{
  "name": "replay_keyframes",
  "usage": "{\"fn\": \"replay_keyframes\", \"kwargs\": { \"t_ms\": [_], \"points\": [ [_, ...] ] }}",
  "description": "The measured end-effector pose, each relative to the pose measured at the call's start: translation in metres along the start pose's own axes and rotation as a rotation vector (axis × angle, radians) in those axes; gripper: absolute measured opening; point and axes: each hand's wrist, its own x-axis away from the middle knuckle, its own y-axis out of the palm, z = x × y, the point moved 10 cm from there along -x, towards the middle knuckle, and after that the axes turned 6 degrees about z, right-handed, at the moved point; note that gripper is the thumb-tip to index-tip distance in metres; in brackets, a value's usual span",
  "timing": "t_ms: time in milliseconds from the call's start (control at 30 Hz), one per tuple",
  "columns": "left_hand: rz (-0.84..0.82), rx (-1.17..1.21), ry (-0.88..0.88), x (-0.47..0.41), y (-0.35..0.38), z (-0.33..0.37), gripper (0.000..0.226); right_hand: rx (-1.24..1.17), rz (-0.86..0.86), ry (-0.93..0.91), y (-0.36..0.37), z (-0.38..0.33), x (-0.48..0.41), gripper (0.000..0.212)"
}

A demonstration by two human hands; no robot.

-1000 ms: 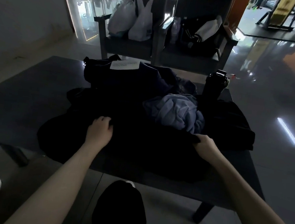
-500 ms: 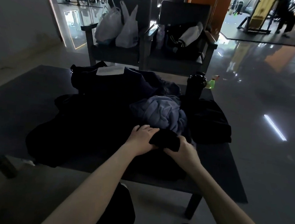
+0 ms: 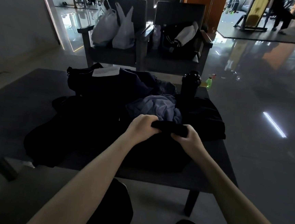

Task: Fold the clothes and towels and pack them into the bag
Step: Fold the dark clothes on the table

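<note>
A large black garment (image 3: pixel 80 134) lies spread over the dark low table (image 3: pixel 10 103). My left hand (image 3: pixel 140 129) and my right hand (image 3: pixel 187 138) sit close together near the table's middle, both gripping a bunched fold of that black cloth (image 3: pixel 170 128). Just behind my hands lies a crumpled blue-grey towel (image 3: pixel 159 107). A dark bag (image 3: pixel 110 83) with a white sheet of paper (image 3: pixel 105 71) on top stands at the table's far side. More black clothing (image 3: pixel 208 115) lies to the right.
A black shaker bottle (image 3: pixel 190 84) stands at the far right of the table, a green bottle (image 3: pixel 209 81) on the floor behind it. Two armchairs (image 3: pixel 112 55) beyond hold white plastic bags (image 3: pixel 113 28) and a dark bag. Glossy floor lies to the right.
My hands were apart on the black garment's near edge; they have come together at the middle, bunching a fold of it between them. The view has tilted up a little.
</note>
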Motion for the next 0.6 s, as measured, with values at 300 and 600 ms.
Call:
{"fn": "replay_keyframes", "kwargs": {
  "t_ms": [300,600],
  "points": [
    [-0.236,-0.241,-0.067,0.006,-0.026,-0.012,0.022,0.024,0.18,-0.1,-0.054,-0.045,-0.002,0.006],
    [-0.251,-0.17,-0.324,0.02,-0.078,-0.062,0.013,0.056,0.207,0.098,-0.104,-0.062,-0.002,0.01]
  ]
}}
